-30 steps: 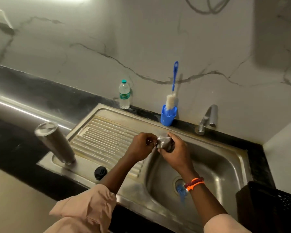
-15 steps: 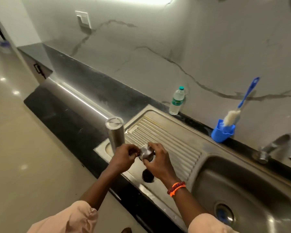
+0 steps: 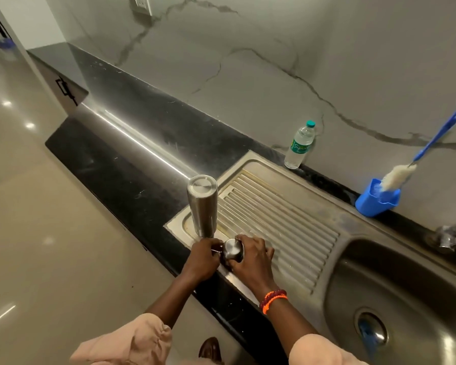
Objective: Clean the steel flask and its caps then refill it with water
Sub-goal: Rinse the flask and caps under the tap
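Observation:
The steel flask [image 3: 202,206] stands upside down on the front left corner of the drainboard [image 3: 279,219]. Just in front of it, both my hands hold a small steel cap [image 3: 232,252] low over the drainboard's front edge. My right hand [image 3: 254,258] grips the cap from the right. On the cap's left side, the curled fingers of my left hand [image 3: 202,260] pinch it. Something dark shows under the cap, but I cannot tell what it is.
A small plastic water bottle [image 3: 300,146] stands against the marble wall behind the drainboard. A blue holder [image 3: 377,200] with a blue-handled bottle brush [image 3: 398,176] sits further right. The sink basin [image 3: 406,291] and the tap [image 3: 450,233] are at the right. Black counter stretches left.
My hands carried the steel cap from over the basin leftward to the drainboard corner beside the flask, then lowered it over the spot where the black cap lay. The view swung left.

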